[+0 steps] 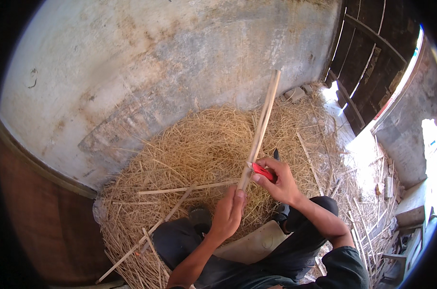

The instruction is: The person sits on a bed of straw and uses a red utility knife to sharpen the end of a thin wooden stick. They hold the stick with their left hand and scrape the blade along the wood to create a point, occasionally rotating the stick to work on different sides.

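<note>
My left hand [229, 212] is closed around the lower end of a long pale wooden stick [263, 123], which slants up and away toward the wall. Just above it, my right hand [282, 185] grips a small red-handled tool [263, 171] and presses its tip against the side of the stick. The tool's working end is too small to make out. Behind my right hand a dark pointed thing [276, 154] sticks up from the straw. Between my legs lies a pale flat board or sheet [252, 243].
A heap of straw [204, 139] covers the floor, with loose sticks [189, 187] lying across it. A stained wall [180, 62] rises behind. Brown boarding [35, 212] stands at left, a dark wooden door [365, 53] at far right. Stones [295, 93] sit by the wall.
</note>
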